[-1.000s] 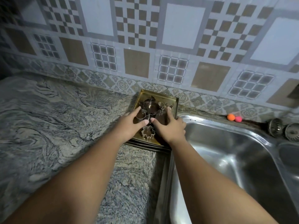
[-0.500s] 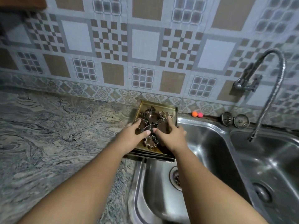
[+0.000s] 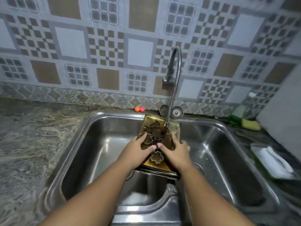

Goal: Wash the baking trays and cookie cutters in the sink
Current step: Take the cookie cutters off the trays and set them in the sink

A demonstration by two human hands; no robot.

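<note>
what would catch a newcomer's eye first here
The left hand and right hand grip a stack of golden baking trays loaded with metal cookie cutters, held over the steel double sink. A coiled faucet arches down from the patterned tile wall, its tip by the trays' far edge. An orange ball and pink ball sit on the ledge behind.

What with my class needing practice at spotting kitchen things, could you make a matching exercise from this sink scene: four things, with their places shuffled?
Things:
1. cookie cutters
2. baking trays
3. sponge
4. sink strainers

Places:
A. on the counter right of the sink
B. against the wall behind the tap
C. in the top tray
D. held by the left hand and right hand over the sink

Pairs: 1-C, 2-D, 3-A, 4-B.
</note>
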